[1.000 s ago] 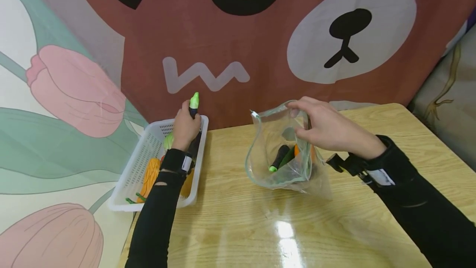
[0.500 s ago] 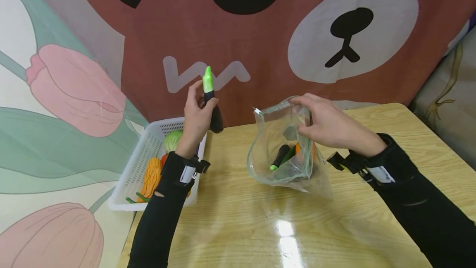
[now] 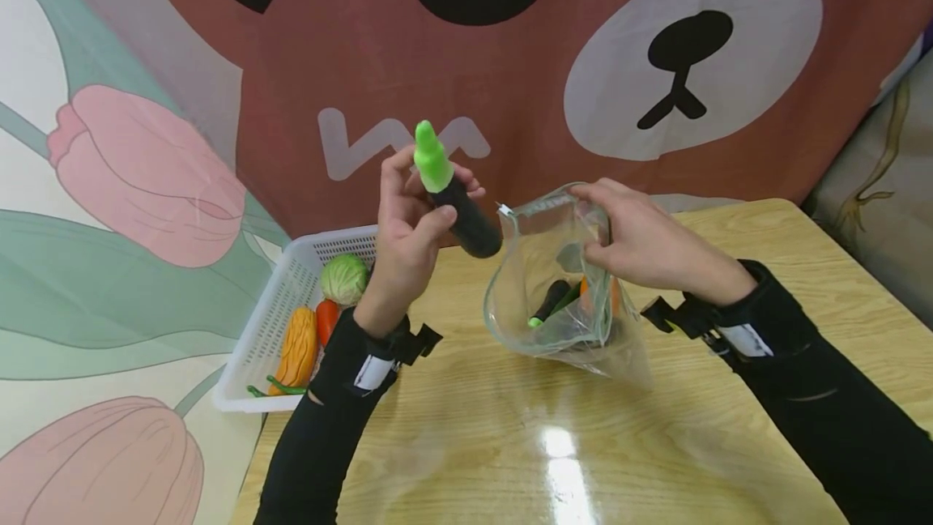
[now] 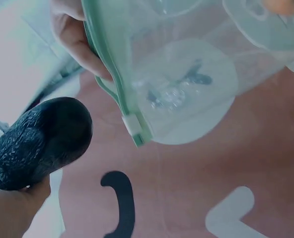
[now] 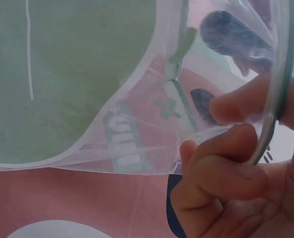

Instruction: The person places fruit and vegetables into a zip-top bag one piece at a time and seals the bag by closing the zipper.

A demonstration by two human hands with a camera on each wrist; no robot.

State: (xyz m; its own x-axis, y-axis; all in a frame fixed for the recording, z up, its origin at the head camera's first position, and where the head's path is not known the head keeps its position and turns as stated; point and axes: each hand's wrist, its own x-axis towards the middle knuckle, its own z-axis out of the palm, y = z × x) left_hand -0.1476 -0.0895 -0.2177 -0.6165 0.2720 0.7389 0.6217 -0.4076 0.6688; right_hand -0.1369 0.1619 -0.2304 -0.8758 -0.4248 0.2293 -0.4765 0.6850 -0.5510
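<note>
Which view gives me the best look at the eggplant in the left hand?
Head view: the eggplant shows from green cap to dark tip. The left wrist view has only its dark body, up close; the right wrist view, just a dark shape through the clear bag, probably it.

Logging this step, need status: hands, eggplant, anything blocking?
Left hand gripping eggplant, outside clear bag. Right hand pinching clear bag at its rim, mouth open. Nothing seen between eggplant and opening.

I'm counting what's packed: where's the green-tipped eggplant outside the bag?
In the head view, the eggplant is in the left hand, left of the clear bag, right of the white basket.
</note>
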